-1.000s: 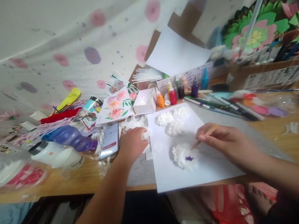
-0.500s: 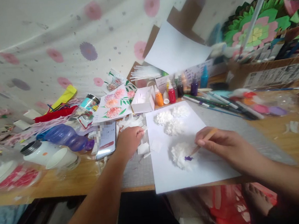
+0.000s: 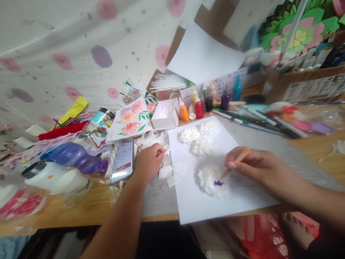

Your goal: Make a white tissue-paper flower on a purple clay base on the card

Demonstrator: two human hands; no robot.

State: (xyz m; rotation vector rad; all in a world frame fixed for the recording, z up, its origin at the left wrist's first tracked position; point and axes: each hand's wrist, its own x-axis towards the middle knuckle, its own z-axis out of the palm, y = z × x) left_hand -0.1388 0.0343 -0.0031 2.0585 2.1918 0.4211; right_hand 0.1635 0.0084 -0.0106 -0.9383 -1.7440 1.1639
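My right hand [image 3: 254, 168] pinches a thin wooden paintbrush [image 3: 237, 161], its tip touching a purple spot on a white tissue flower [image 3: 208, 178]. That flower sits on a white sheet of paper [image 3: 229, 197], with more white tissue flowers [image 3: 195, 137] further up the sheet. My left hand [image 3: 148, 162] rests curled on a heap of white tissue scraps [image 3: 158, 145] just left of the sheet, fingers closed on a scrap. A phone [image 3: 122, 160] lies left of that hand.
Small paint bottles [image 3: 200, 105] and a white open box [image 3: 165, 114] stand behind the sheet. Brushes and pens [image 3: 250, 118] lie at the right. Painted flower cards [image 3: 131, 123], a blue bottle [image 3: 72, 156] and a white jar [image 3: 42, 175] crowd the left. Paper flowers [image 3: 300, 33] fill a box, far right.
My left hand has slid a little away from the sheet's edge into the tissue scraps. The right hand with the brush stays on the tissue flower.
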